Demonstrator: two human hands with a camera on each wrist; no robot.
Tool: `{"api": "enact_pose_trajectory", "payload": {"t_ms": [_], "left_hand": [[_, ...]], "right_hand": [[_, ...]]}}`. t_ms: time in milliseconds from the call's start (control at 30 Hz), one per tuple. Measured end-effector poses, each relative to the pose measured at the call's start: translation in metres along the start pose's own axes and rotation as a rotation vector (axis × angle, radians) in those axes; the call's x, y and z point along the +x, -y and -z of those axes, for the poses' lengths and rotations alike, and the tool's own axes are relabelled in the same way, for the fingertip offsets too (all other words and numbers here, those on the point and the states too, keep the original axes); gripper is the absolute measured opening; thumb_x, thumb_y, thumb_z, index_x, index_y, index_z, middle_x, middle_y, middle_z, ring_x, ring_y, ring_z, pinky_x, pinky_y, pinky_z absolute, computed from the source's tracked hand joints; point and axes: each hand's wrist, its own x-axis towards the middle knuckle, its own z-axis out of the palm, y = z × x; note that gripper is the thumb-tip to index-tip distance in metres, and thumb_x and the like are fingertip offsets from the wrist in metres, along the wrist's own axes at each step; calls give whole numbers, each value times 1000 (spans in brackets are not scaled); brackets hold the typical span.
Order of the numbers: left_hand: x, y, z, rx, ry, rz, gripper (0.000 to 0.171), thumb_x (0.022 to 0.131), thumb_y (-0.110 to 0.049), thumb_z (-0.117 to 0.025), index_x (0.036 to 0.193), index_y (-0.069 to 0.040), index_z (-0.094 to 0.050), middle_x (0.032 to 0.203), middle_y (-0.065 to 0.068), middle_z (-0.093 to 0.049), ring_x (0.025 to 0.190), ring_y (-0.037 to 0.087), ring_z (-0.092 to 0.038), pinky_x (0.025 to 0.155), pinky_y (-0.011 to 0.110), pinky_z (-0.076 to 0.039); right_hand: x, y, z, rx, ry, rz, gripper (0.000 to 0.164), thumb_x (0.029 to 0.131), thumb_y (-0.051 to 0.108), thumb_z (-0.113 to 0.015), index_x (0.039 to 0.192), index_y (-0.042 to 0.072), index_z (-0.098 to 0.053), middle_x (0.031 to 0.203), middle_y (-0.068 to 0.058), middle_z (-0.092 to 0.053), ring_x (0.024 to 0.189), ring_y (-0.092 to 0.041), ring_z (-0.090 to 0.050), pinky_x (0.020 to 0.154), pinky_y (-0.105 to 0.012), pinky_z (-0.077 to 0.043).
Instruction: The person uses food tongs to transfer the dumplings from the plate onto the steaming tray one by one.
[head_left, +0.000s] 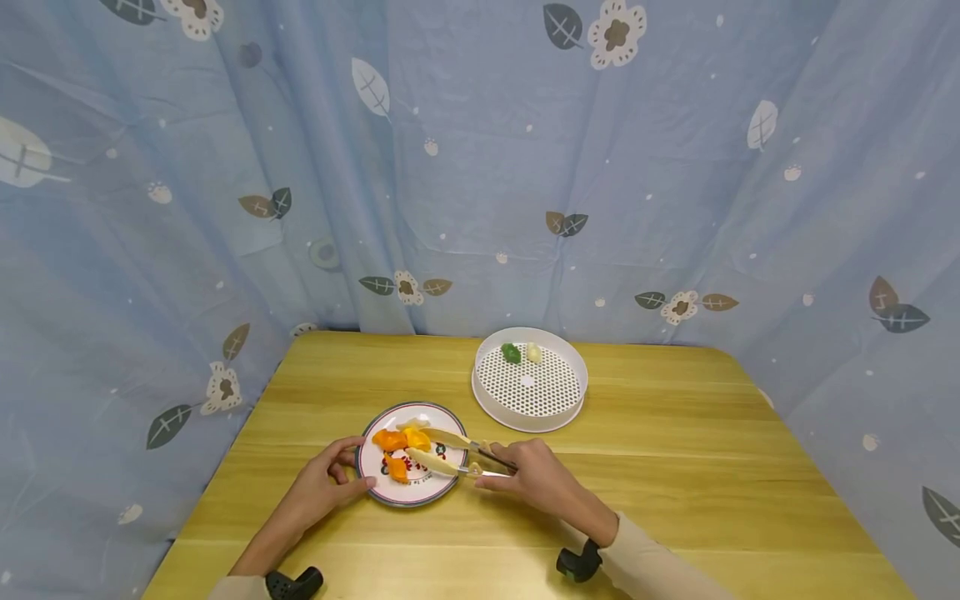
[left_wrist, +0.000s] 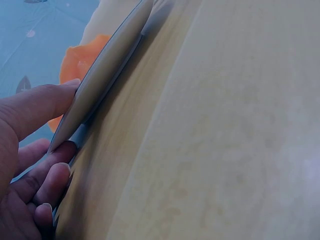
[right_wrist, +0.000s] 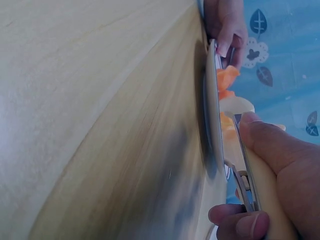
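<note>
My left hand (head_left: pixel 315 490) pinches the near-left rim of a white plate (head_left: pixel 411 498) with a dark border, thumb on top and fingers beneath. In the left wrist view the thumb (left_wrist: pixel 47 102) presses on the plate's edge. The plate bears orange pepper-like pieces (head_left: pixel 396 468), a yellow piece (head_left: pixel 417 439) and a pale piece (head_left: pixel 411 424). My right hand (head_left: pixel 546 479) grips tongs (head_left: pixel 438 463) with cream-coloured tips, which reach over the plate from the right. The tips stand apart, one on either side of the yellow piece's lower right part.
Behind the plate, to the right, stands a round white strainer tray (head_left: pixel 527 422) with a perforated floor. A green piece (head_left: pixel 511 353) and a pale piece (head_left: pixel 533 353) lie in it. The wooden table (head_left: pixel 675 433) ends at a blue patterned curtain (head_left: pixel 480 167).
</note>
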Motion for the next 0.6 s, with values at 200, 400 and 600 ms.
{"api": "enact_pose_trajectory", "payload": {"t_ms": [200, 400, 600], "left_hand": [[0, 0, 0, 1, 1, -5, 73, 81, -27, -90, 144, -14, -56, 112, 8, -61, 83, 22, -48, 66, 29, -40], [0, 0, 0, 3, 0, -2, 73, 81, -29, -90, 144, -15, -56, 114, 8, -61, 85, 22, -48, 67, 29, -40], [-1, 0, 0, -3, 2, -4, 74, 81, -29, -90, 144, -14, -56, 115, 9, -60, 86, 22, -47, 67, 29, -40]], "right_hand": [[2, -2, -1, -24, -2, -9, 47, 90, 49, -77, 116, 10, -77, 63, 14, -37, 58, -1, -33, 51, -19, -28], [4, -2, -2, -36, -15, -6, 39, 89, 46, -79, 107, 12, -76, 62, 13, -32, 59, -3, -34, 51, -20, -27], [4, -1, -2, -23, -19, 10, 32, 89, 42, -80, 102, 13, -75, 63, 12, -29, 58, -3, -32, 50, -20, -25]]}}
